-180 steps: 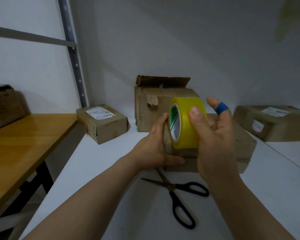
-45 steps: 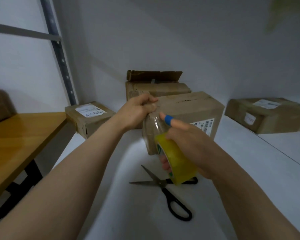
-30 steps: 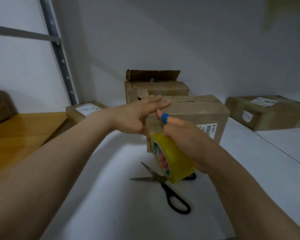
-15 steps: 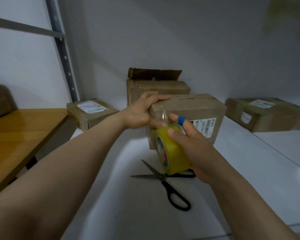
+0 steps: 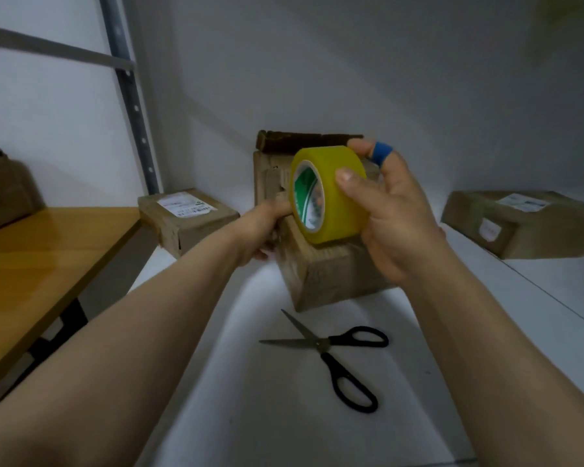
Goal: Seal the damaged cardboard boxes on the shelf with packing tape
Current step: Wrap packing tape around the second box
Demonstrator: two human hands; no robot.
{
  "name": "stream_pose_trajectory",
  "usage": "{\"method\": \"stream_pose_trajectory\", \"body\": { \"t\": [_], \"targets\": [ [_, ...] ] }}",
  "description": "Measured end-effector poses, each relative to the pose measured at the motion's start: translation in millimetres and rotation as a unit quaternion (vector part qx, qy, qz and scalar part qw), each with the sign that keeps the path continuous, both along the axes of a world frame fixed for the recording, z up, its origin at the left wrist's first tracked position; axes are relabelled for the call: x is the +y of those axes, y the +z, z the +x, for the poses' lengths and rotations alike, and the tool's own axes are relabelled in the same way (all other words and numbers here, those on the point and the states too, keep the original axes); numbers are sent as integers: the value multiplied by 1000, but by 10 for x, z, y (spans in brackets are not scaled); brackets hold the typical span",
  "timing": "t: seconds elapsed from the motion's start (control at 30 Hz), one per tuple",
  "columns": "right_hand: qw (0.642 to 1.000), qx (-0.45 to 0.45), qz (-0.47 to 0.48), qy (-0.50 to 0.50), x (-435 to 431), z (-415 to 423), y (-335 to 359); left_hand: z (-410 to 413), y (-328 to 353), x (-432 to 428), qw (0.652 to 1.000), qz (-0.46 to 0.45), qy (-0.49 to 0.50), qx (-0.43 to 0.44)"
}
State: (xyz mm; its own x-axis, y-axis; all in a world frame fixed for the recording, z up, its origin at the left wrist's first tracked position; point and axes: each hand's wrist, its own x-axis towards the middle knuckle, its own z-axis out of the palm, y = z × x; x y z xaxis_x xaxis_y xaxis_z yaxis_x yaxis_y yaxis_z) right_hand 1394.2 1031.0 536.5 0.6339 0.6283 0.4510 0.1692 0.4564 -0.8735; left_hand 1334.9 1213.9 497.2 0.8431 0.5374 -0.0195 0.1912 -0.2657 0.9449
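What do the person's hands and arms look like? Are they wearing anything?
The left arm and right arm are bare: no sleeves, watch or bracelets show. The left hand wears nothing. The right hand has a blue band, like a bandage or tape, wrapped round one finger near its tip.

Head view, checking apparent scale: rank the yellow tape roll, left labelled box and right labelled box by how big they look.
1. The right labelled box is largest, though cut by the frame edge.
2-3. The yellow tape roll and left labelled box look alike. The roll is nearer the camera, so unranked.
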Motion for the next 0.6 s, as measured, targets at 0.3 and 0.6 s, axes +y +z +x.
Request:
{"method": "stream_pose_trajectory", "body": {
  "t": [0.3, 0.6],
  "targets": [
    [999, 13, -28, -33, 172, 48, -7, -178, -103, 65, 983, 44, -153, -96],
    [993, -6, -96, -73, -64, -173, 268, -214, 83, 101, 979, 155, -131, -13]
  ]
}}
